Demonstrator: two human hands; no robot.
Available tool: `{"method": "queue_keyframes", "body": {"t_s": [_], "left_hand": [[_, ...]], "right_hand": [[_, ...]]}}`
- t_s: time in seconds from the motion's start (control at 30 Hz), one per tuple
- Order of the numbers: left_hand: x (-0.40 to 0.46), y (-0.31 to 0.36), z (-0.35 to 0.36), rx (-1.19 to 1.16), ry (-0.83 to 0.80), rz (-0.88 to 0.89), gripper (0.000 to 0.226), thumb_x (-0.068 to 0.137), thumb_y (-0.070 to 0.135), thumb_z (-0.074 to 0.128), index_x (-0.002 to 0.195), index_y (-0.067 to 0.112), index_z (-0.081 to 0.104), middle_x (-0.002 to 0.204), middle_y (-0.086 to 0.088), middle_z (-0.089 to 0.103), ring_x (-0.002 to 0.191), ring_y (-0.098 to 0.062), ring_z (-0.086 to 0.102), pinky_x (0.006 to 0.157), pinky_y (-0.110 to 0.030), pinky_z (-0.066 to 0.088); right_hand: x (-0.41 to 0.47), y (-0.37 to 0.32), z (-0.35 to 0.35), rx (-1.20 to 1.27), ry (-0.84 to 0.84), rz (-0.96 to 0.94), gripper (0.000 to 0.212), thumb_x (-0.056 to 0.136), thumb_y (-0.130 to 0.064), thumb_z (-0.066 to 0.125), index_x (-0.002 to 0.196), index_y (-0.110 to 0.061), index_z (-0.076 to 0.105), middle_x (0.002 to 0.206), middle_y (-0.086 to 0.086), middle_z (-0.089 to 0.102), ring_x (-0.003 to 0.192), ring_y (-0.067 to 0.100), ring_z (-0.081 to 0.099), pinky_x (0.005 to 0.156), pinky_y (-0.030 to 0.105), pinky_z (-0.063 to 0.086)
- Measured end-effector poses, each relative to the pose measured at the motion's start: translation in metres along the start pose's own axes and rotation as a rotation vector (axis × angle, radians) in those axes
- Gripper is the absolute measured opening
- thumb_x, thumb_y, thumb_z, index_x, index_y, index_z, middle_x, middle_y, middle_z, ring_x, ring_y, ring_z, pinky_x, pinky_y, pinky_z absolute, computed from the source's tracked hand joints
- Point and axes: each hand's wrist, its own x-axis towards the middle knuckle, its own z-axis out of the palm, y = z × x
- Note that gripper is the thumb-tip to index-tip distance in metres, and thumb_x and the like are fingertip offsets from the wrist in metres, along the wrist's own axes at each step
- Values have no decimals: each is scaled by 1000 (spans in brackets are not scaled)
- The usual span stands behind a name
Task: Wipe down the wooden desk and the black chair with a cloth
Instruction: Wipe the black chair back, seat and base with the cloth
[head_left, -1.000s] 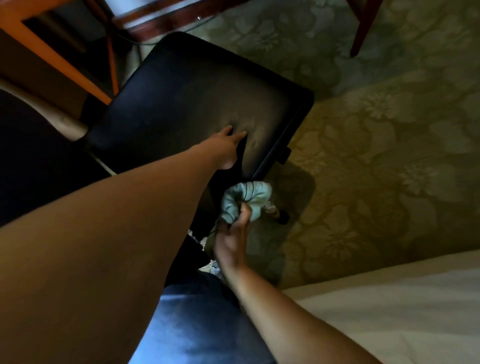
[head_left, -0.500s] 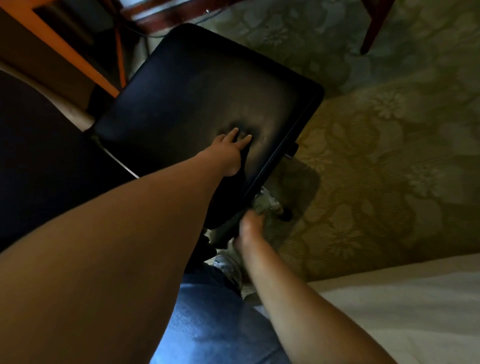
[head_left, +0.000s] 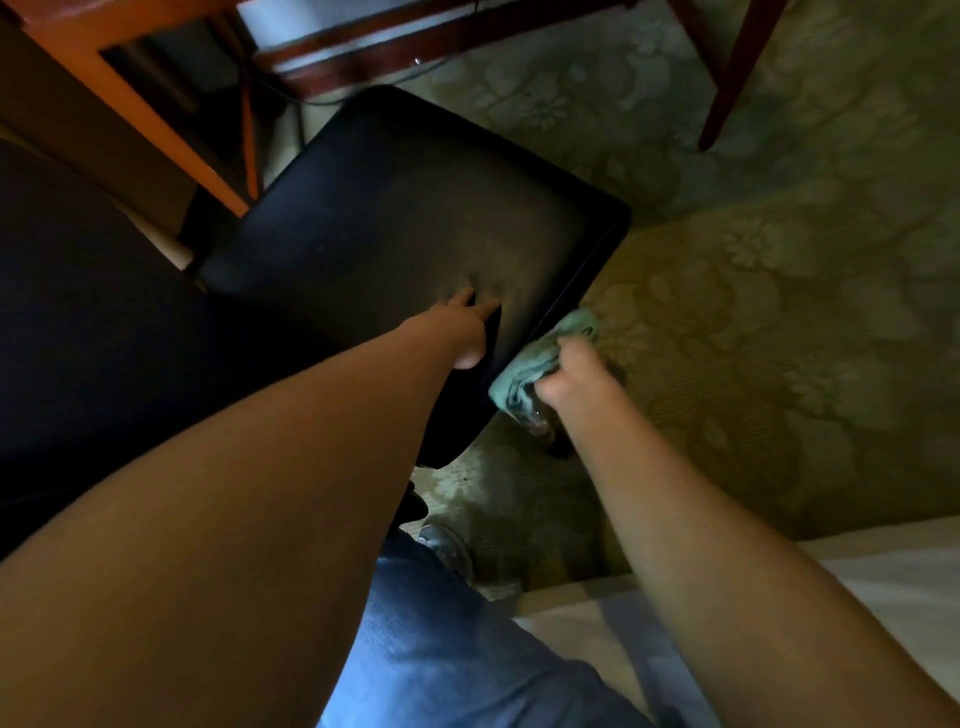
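The right hand (head_left: 569, 376) gripped a bunched pale green cloth (head_left: 540, 358) against the near side edge of the black chair (head_left: 405, 234) seat. The left hand (head_left: 462, 332) pressed flat, fingers straight, on the seat cushion. Patterned carpet (head_left: 779, 291) lay beyond, the wooden bench (head_left: 156, 119) upper left.

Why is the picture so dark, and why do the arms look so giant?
Head view: the room is dim, so the black chair seat shows little detail; the wide-angle lens swells the near forearms; the right hand and cloth look slightly blurred; the left hand rests on the seat.
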Motion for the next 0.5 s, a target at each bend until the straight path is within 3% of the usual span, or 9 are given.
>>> {"method": "queue_keyframes", "body": {"t_s": [0.03, 0.07, 0.17, 0.2, 0.3, 0.4, 0.5], "left_hand": [[-8, 4, 0, 5, 0, -1, 76, 102, 12, 44, 160, 40, 4, 170, 0, -5, 154, -37, 11, 121, -57, 23], [-16, 8, -1, 8, 6, -7, 72, 103, 16, 43, 161, 38, 5, 170, -2, -1, 154, -38, 14, 121, -57, 24], [-41, 20, -13, -5, 45, -25, 67, 106, 24, 39, 162, 32, 5, 170, -5, 1, 154, -37, 11, 122, -56, 21], [-49, 22, -19, -6, 66, -34, 68, 105, 23, 40, 162, 30, 5, 170, -5, 1, 154, -37, 10, 123, -55, 21], [-77, 26, -39, 5, 116, -70, 79, 98, 10, 51, 162, 29, 9, 170, -5, 4, 154, -38, 11, 122, -56, 23], [-112, 33, -55, 24, 172, -88, 83, 93, 1, 50, 162, 26, 11, 169, -7, 7, 153, -39, 15, 121, -55, 26], [-143, 40, -68, 59, 211, -106, 80, 94, 2, 46, 162, 26, 12, 169, -6, 8, 152, -39, 18, 120, -55, 29]], "right_hand": [[-4, -18, 4, 7, -10, -57, 40, 100, -27, 49, 137, -12, 54, 133, 20, 60, 109, 39, 63, 69, 51, 56], [-11, -32, 9, 5, -9, -115, 41, 100, -23, 48, 139, -13, 52, 135, 20, 59, 110, 40, 62, 69, 49, 56], [-58, -39, 7, 54, -97, -149, 41, 104, -20, 45, 143, -9, 49, 140, 20, 55, 122, 37, 57, 96, 51, 46], [-71, -38, 3, 32, -139, -146, 41, 104, -21, 43, 142, -7, 49, 139, 20, 55, 119, 36, 57, 98, 50, 44], [-102, -41, -1, 21, -256, -147, 37, 105, -21, 40, 135, -5, 54, 127, 21, 61, 103, 35, 61, 95, 50, 45], [-137, -44, -3, 1, -328, -172, 33, 105, -20, 39, 130, -6, 56, 113, 19, 64, 99, 33, 62, 93, 49, 46], [-168, -45, -3, -19, -385, -190, 34, 103, -19, 42, 130, -5, 57, 116, 20, 64, 101, 34, 64, 90, 48, 49]]}}
